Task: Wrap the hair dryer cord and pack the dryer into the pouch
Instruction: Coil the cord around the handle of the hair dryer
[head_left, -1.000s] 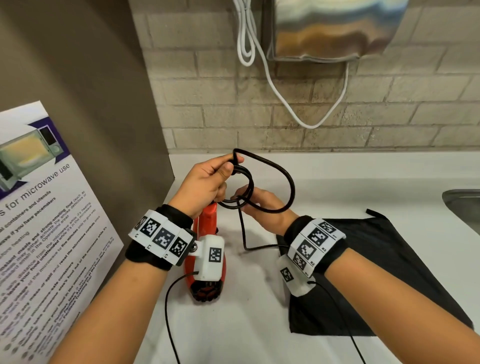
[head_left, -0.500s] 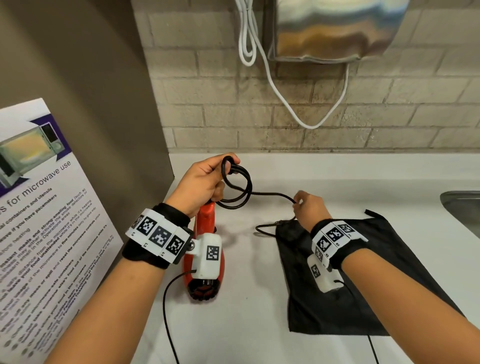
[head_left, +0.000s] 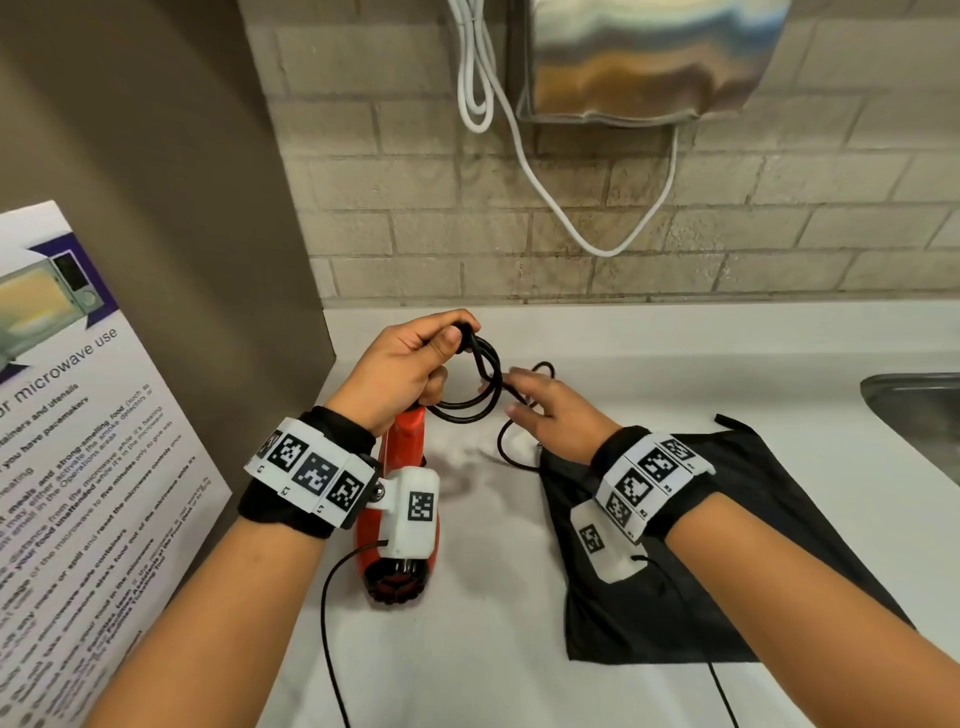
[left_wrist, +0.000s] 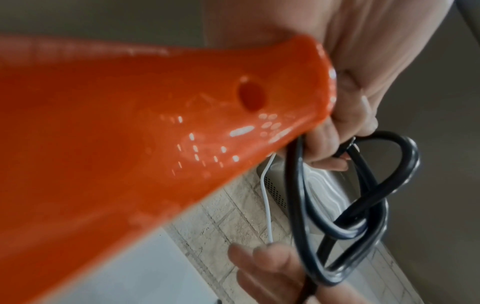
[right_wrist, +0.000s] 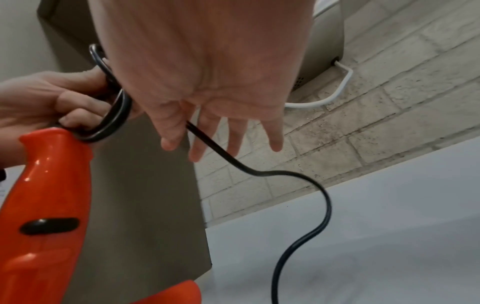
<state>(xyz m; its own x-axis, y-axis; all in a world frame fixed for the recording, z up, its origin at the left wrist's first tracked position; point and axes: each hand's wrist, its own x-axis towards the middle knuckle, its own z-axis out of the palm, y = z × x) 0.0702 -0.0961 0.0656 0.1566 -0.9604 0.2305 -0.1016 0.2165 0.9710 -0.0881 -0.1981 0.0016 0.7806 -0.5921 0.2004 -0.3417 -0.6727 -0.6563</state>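
— White counter (head_left: 467, 649) below a pale brick wall (head_left: 571, 208). What sits at the far left?

— Leaning against the brown side panel, a printed microwave-use poster (head_left: 78, 441). Next comes the left hand (head_left: 410, 364), fingers curled, thumb and forefinger pinching the gathered loops of the black power cord (head_left: 480, 384) at their top. Its lower fingers also curl at the top end of the glossy orange hair dryer (head_left: 400, 467), whose handle points up into the hand and whose round black-grilled end points toward the camera, low over the counter.

— And the loops?

— In the left wrist view several turns of cord (left_wrist: 363, 205) hang below the fingers, crossing one another.

— The right hand (head_left: 550, 410)?

— Just right of the loops, fingers straight and spread. The right wrist view shows the cord (right_wrist: 259, 172) running out between those fingers (right_wrist: 168, 135) and curving down toward the counter; no pinch is visible.

— The pouch?

— A flat black fabric drawstring pouch (head_left: 779, 519) lies on the counter under the right wrist, dryer well outside it. A steel sink (head_left: 914, 410) edges in at far right; a metal wall-mounted unit (head_left: 639, 57) with a white cable (head_left: 519, 156) hangs above.
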